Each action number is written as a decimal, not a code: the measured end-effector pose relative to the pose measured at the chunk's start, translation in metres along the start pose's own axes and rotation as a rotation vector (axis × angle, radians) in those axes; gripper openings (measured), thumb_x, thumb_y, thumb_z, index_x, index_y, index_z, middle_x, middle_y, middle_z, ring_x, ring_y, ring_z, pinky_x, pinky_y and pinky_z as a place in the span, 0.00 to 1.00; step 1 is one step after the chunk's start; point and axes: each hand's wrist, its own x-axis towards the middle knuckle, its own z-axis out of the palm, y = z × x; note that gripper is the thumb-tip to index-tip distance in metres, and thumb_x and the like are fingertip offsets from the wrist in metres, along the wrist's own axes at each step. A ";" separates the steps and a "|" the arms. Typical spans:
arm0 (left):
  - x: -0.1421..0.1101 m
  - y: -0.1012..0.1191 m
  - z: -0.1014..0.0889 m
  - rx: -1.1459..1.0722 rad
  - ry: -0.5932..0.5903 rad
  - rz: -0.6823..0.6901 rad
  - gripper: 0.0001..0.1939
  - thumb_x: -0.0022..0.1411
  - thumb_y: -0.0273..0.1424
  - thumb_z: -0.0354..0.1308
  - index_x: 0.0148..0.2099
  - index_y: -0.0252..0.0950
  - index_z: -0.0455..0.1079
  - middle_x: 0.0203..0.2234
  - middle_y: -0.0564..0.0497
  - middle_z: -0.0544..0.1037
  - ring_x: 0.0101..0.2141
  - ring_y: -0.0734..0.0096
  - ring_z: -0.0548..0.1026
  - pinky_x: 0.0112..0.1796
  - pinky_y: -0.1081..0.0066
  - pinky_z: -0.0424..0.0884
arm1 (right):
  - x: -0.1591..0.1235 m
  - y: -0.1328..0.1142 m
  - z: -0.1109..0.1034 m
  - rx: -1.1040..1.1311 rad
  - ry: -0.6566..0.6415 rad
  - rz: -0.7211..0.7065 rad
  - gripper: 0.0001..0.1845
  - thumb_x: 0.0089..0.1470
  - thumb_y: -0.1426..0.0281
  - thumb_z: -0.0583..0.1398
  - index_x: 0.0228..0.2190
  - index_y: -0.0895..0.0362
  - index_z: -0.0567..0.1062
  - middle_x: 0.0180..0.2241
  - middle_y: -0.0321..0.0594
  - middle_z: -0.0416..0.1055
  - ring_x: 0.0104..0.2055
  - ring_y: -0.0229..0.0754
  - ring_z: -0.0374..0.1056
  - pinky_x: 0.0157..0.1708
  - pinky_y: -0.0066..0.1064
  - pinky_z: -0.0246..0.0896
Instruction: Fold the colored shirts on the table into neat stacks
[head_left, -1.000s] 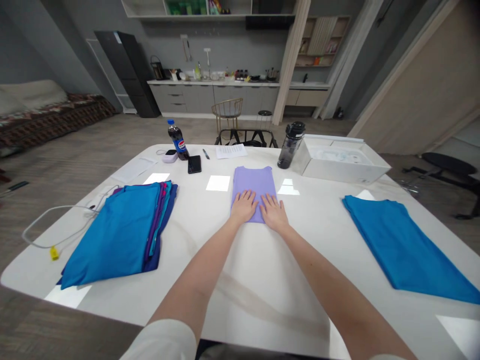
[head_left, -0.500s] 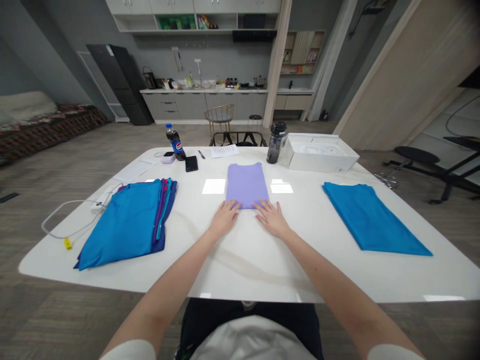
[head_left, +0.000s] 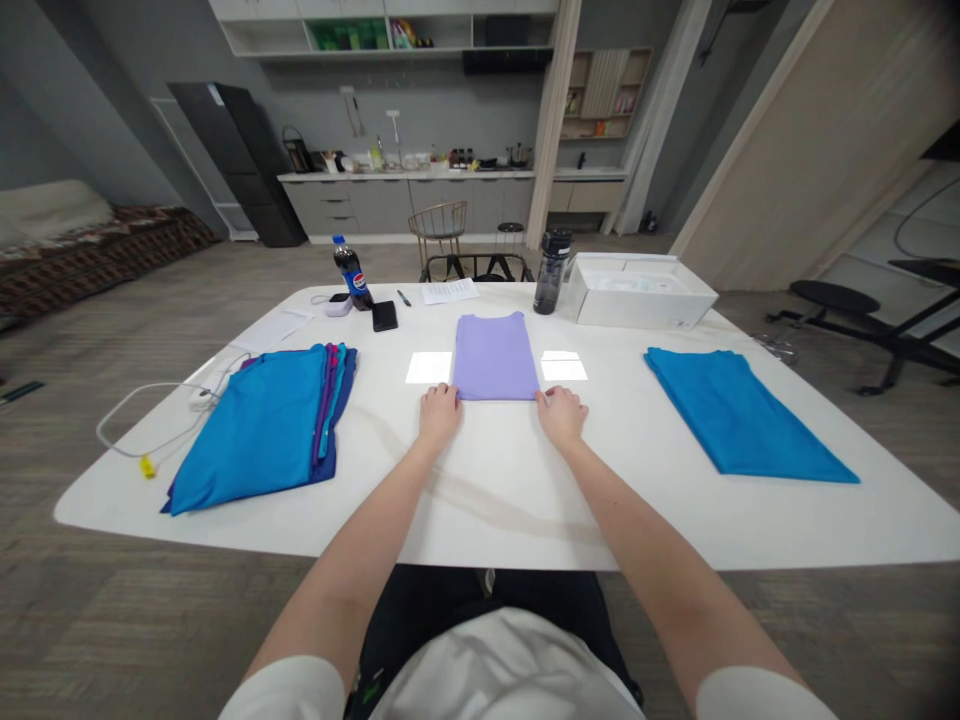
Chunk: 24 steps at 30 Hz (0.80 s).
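A folded lavender shirt [head_left: 496,357] lies flat on the white table in front of me, its curved neckline at the far end. My left hand [head_left: 439,411] pinches its near left corner, fingers curled in. At the near right corner, my right hand [head_left: 561,412] has thumb and fingers closed on the cloth. To the left is a stack of folded clothes [head_left: 255,425], bright blue on top with purple, teal and navy edges showing. A folded blue garment [head_left: 742,415] lies by itself on the right.
Along the far side of the white table [head_left: 480,500] stand a cola bottle [head_left: 352,273], a black phone [head_left: 385,316], a dark tumbler [head_left: 552,272] and an open white box [head_left: 641,293]. A white cable [head_left: 112,415] hangs over the left edge. Papers [head_left: 448,291] lie at the back.
My hands have moved apart, from resting spread on the shirt's near edge to its two near corners, and the fingers have closed there. The shirt lies in the same place.
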 end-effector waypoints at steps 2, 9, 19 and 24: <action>0.000 0.001 0.001 0.044 -0.001 0.015 0.15 0.73 0.29 0.45 0.52 0.36 0.72 0.48 0.40 0.76 0.50 0.55 0.71 0.49 0.59 0.65 | 0.005 -0.001 0.002 -0.002 -0.045 -0.037 0.18 0.67 0.58 0.54 0.41 0.57 0.77 0.44 0.52 0.77 0.50 0.55 0.68 0.50 0.45 0.54; -0.034 -0.009 -0.017 0.139 -0.094 0.235 0.16 0.72 0.23 0.41 0.48 0.33 0.71 0.43 0.40 0.75 0.47 0.54 0.70 0.47 0.57 0.62 | -0.018 0.022 -0.009 0.065 -0.110 -0.201 0.15 0.66 0.62 0.55 0.33 0.56 0.77 0.35 0.44 0.78 0.40 0.48 0.70 0.40 0.35 0.54; -0.169 -0.029 -0.067 -0.080 -0.262 0.355 0.15 0.75 0.32 0.43 0.45 0.39 0.72 0.38 0.47 0.78 0.41 0.59 0.74 0.45 0.58 0.66 | -0.144 0.061 -0.054 0.249 -0.229 -0.422 0.16 0.64 0.59 0.57 0.27 0.53 0.73 0.28 0.39 0.73 0.35 0.46 0.68 0.39 0.37 0.55; -0.105 -0.032 -0.070 -0.306 -0.157 0.106 0.15 0.73 0.41 0.48 0.49 0.39 0.71 0.41 0.47 0.79 0.42 0.62 0.77 0.45 0.63 0.69 | -0.089 0.046 -0.043 0.237 -0.124 -0.284 0.20 0.63 0.51 0.57 0.37 0.53 0.78 0.33 0.42 0.75 0.40 0.49 0.70 0.43 0.40 0.59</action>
